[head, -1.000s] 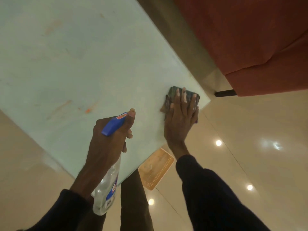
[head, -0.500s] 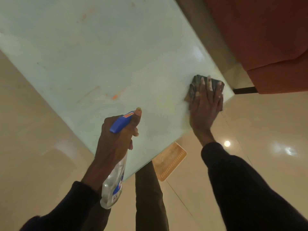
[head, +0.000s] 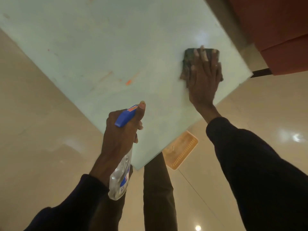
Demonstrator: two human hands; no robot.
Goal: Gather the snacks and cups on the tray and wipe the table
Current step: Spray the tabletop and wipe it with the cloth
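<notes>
Pale, glossy worktop fills the upper left and centre of the frame, its near corner pointing down toward the lower centre.

Right hand, centre right: flat, palm down, fingers straight and spread over a dark folded cloth. The cloth lies on the worktop close to its right-hand edge, showing past the fingertips and on both sides of the hand.

Left hand, lower centre: curled tight round the neck of a clear spray bottle — one digit stretched along the blue spray head, which points up-right over the worktop. The bottle body hangs below the wrist, with a blue and white label; print too small to read.

Orange streaks on the worktop surface, centre of the frame, between the two hands and apart from the cloth.

Orange tray with a perforated wall sits on the shiny beige floor, just right of the worktop's near corner. Contents blurred — cannot tell.

Red sofa in the upper right corner. Dark sleeves cover both arms; a dark trouser leg shows at bottom centre.
</notes>
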